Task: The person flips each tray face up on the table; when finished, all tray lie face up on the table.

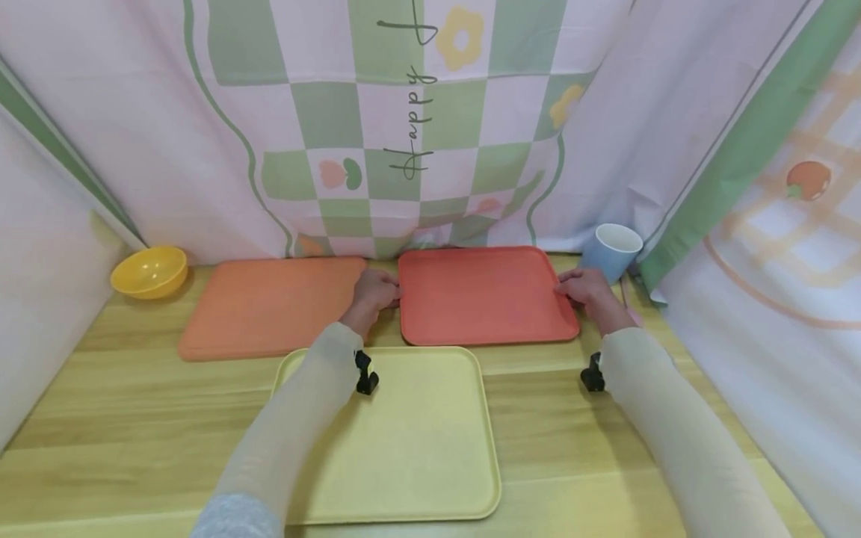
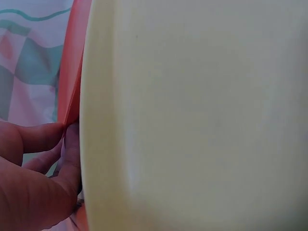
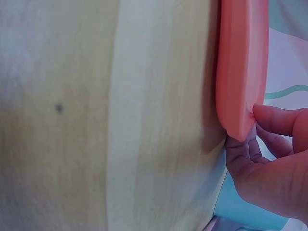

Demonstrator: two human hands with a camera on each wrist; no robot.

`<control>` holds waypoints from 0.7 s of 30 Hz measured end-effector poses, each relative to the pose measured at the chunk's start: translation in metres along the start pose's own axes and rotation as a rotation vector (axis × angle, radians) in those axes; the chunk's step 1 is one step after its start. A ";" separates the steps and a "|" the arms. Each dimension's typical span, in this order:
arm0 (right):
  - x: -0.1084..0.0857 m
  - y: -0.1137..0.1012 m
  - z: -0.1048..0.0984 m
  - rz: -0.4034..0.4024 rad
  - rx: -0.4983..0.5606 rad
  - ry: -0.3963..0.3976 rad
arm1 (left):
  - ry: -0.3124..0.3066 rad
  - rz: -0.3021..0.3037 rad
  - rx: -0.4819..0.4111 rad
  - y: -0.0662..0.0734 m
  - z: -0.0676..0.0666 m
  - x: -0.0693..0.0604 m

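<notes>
A red tray [image 1: 487, 295] lies at the back of the wooden table, to the right of the middle. Its left edge is pinched by my left hand [image 1: 372, 294], thumb on top and fingers beneath in the left wrist view, where a strip of the red tray [image 2: 73, 67] shows. On the opposite edge, my right hand [image 1: 590, 291] pinches the tray the same way; the right wrist view shows the thumb above and the fingertips under the red rim [image 3: 240, 82]. Closer to me, a pale yellow tray [image 1: 424, 441] lies partly under my left forearm.
An orange tray [image 1: 276, 302] lies left of the red one, by my left hand. A yellow bowl [image 1: 149, 273] stands at the far left. Just behind my right hand is a blue cup [image 1: 608, 254]. A patterned curtain [image 1: 390, 119] hangs along the back of the wooden table [image 1: 168, 426].
</notes>
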State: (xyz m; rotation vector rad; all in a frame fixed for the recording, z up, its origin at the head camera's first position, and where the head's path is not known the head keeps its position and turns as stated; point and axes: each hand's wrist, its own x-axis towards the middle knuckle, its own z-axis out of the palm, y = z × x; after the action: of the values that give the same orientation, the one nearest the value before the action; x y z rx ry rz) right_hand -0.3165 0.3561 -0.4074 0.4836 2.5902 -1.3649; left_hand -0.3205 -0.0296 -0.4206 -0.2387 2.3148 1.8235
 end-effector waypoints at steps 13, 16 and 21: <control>-0.004 -0.005 -0.001 -0.047 -0.054 0.005 | -0.004 -0.019 0.007 0.003 0.001 0.003; -0.003 -0.004 -0.001 -0.066 -0.088 0.019 | -0.008 -0.023 0.020 0.003 0.001 0.004; -0.002 -0.001 -0.003 -0.084 -0.073 -0.007 | -0.015 -0.033 0.020 0.004 0.000 0.004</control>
State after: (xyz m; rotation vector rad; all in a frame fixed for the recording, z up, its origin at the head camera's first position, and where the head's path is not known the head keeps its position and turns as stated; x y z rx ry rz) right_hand -0.3151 0.3577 -0.4040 0.3627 2.6717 -1.2886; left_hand -0.3250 -0.0284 -0.4181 -0.2576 2.3047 1.7795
